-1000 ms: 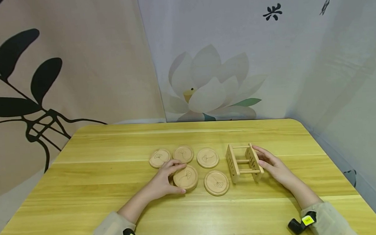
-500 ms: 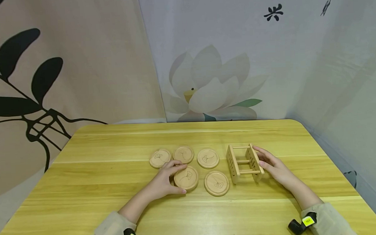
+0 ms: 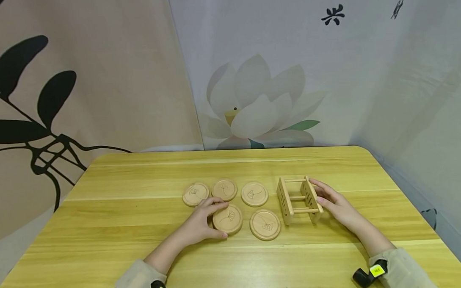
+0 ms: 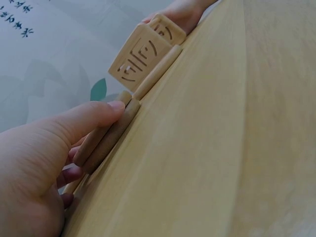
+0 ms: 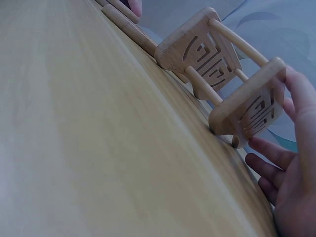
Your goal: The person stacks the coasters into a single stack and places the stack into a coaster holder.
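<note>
Two round wooden coasters (image 3: 227, 219) lie one on the other, the upper one engraved with a ginkgo leaf. My left hand (image 3: 198, 223) holds them at the left, thumb at the near edge and fingers round the far side; in the left wrist view the thumb touches the upper coaster's rim (image 4: 98, 133). At the right stands a wooden coaster rack (image 3: 298, 199) with cut-out side panels joined by rods. My right hand (image 3: 337, 204) grips its right panel (image 5: 252, 106) by the edges, some fingers loosely curled below. The rack holds no coasters.
Single coasters lie flat around the stack: one at the far left (image 3: 196, 194), one behind it (image 3: 224, 190), one nearer the rack (image 3: 254, 194) and one in front (image 3: 265, 224). The wooden table (image 3: 147, 176) ends at a printed cloth backdrop (image 3: 266, 66).
</note>
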Tool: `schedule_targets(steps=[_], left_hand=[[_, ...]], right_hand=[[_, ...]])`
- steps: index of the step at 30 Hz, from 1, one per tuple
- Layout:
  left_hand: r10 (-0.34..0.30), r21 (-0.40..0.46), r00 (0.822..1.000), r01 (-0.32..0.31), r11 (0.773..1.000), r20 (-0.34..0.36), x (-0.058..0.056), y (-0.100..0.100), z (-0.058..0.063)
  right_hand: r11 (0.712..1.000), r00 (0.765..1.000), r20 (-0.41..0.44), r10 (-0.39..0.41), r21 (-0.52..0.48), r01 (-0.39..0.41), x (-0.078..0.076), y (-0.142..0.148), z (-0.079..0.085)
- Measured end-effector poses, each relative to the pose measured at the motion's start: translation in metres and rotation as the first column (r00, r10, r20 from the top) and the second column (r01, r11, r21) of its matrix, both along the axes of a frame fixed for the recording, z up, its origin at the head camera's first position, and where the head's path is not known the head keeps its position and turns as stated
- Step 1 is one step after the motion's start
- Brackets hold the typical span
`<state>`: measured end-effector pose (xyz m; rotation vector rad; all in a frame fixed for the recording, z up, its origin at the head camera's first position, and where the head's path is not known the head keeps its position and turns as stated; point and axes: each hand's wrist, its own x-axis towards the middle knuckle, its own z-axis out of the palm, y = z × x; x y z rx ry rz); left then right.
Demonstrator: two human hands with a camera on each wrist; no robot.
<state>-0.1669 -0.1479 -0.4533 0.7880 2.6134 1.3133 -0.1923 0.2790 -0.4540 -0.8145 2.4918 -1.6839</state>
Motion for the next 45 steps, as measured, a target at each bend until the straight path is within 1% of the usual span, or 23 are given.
schedule_targets(steps=[6, 12, 16, 21, 24, 28, 32, 38, 45], left_hand=[[0.005, 0.004, 1.0, -0.005, 1.0, 0.004, 0.0, 0.0, -0.001], [0.004, 0.004, 1.0, -0.004, 1.0, -0.004, 0.001, 0.0, -0.001], [0.006, 0.007, 1.0, -0.006, 1.0, -0.004, 0.002, 0.0, 0.0], [0.032, 0.046, 0.999, -0.033, 0.998, 0.022, 0.003, 0.0, 0.002], [0.057, 0.068, 0.998, -0.059, 0.996, 0.023, 0.004, 0.001, 0.004], [0.086, 0.077, 0.996, -0.086, 0.993, 0.008, 0.004, 0.005, 0.006], [0.094, 0.07, 0.995, -0.093, 0.993, -0.014, 0.005, 0.011, 0.009], [0.085, 0.078, 0.994, -0.079, 0.994, -0.068, 0.008, 0.021, 0.013], [0.054, 0.064, 0.993, -0.048, 0.997, -0.106, 0.011, 0.032, 0.017]], right_hand=[[1.0, 1.0, 0.007, -0.003, 0.0, 0.003, 0.001, -0.001, 0.001], [1.0, 1.0, 0.006, -0.013, -0.002, 0.013, 0.001, 0.001, -0.001], [0.999, 0.999, 0.021, -0.031, 0.013, 0.031, 0.001, 0.002, -0.004], [0.999, 0.999, 0.03, -0.039, 0.021, 0.039, 0.001, 0.002, -0.004], [0.999, 0.999, 0.022, -0.038, 0.019, 0.038, 0.001, 0.002, -0.003], [0.999, 0.999, 0.008, -0.035, 0.017, 0.035, 0.002, 0.002, -0.002], [0.999, 0.999, 0.009, -0.034, 0.011, 0.034, 0.002, 0.002, -0.002], [0.999, 0.999, 0.013, -0.038, 0.016, 0.038, 0.0, 0.003, -0.003], [0.999, 0.998, 0.042, -0.041, 0.028, 0.04, -0.001, 0.002, -0.003]])
